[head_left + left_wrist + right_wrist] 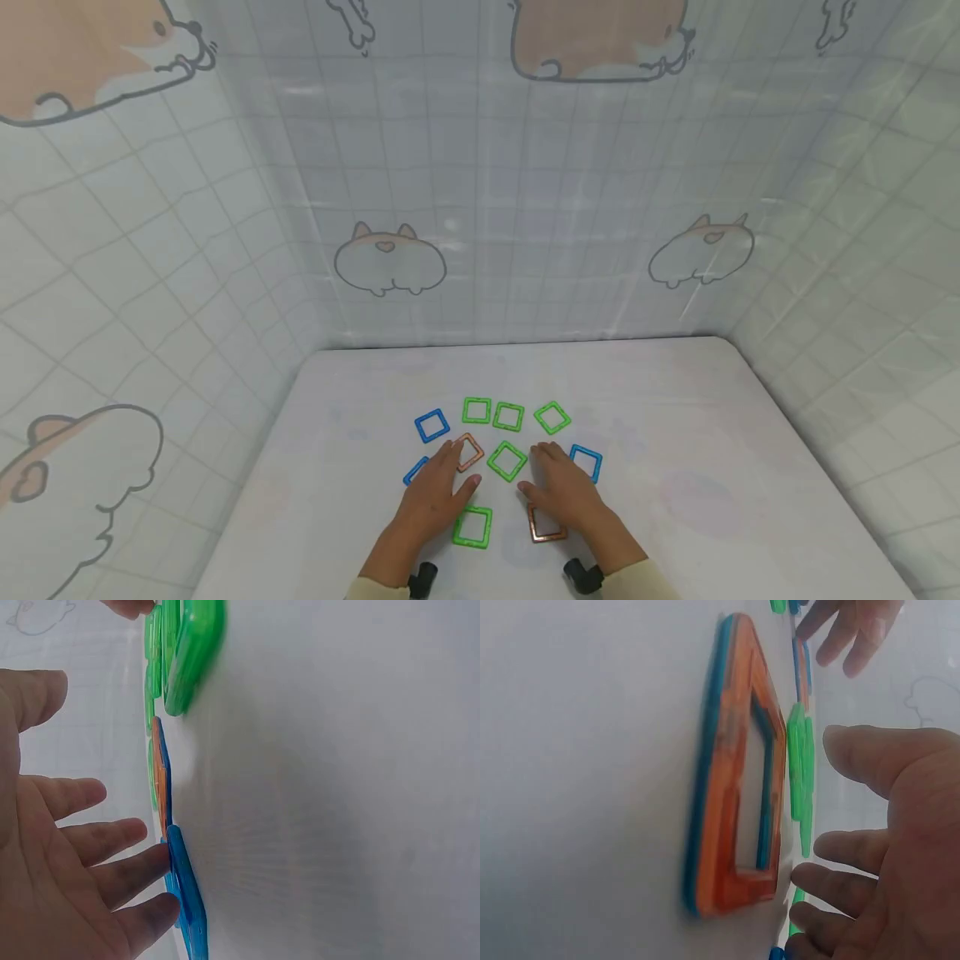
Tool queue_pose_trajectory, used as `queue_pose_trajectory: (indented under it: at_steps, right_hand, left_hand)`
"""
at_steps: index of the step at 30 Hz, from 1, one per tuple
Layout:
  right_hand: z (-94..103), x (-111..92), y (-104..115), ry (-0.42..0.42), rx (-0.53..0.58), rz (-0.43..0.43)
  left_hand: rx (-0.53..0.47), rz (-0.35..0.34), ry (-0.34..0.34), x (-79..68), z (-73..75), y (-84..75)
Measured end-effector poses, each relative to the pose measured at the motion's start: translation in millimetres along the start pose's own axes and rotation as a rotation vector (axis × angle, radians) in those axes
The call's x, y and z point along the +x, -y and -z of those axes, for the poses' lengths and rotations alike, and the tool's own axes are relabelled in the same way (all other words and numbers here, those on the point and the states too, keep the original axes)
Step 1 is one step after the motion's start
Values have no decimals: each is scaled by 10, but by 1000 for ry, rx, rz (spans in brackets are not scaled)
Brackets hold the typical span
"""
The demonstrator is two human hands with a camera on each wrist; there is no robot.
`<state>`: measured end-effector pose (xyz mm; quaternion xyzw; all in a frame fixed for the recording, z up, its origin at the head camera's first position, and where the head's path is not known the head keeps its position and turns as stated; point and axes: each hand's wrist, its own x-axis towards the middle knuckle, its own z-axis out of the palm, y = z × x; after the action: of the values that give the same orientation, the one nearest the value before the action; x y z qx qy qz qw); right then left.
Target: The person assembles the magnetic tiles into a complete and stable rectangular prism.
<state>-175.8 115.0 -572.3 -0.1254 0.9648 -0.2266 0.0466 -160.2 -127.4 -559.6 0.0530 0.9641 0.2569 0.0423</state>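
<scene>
Both hands hover low over a white table among square hollow plastic tiles. My left hand (432, 497) has its fingers spread, fingertips beside an orange tile (477, 444) and over a partly hidden blue tile (415, 471). In the left wrist view its lower fingers overlap a blue tile (189, 889). A green tile (470, 545) lies below its thumb. My right hand (566, 492) reaches forward with loosely extended fingers, its palm above an orange-brown tile (550, 538) that shows a blue layer underneath in the right wrist view. Another blue tile (588, 451) lies to its right.
Between the hands lies a green tile (519, 470) turned like a diamond. Farther back are a blue tile (420, 432) and several green ones, among them a green tile (477, 399). A grid-patterned curtain (480, 183) with dog drawings surrounds the white table (675, 433).
</scene>
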Motion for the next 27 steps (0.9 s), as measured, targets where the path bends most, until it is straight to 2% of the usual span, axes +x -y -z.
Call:
queue_pose_trajectory:
  at_steps: [9, 19, 23, 27]
  right_hand:
    - [-31, 24, 44, -45, -3, 83]
    - [-111, 96, 52, -51, -55, 42]
    - [-96, 108, 94, -50, -71, 45]
    - [-78, 120, 138, -62, -77, 59]
  left_hand:
    - [28, -37, -6, 54, -17, 26]
    - [6, 5, -23, 87, -58, 10]
    - [14, 25, -33, 101, -76, 18]
    - [28, 17, -46, 116, -89, 20]
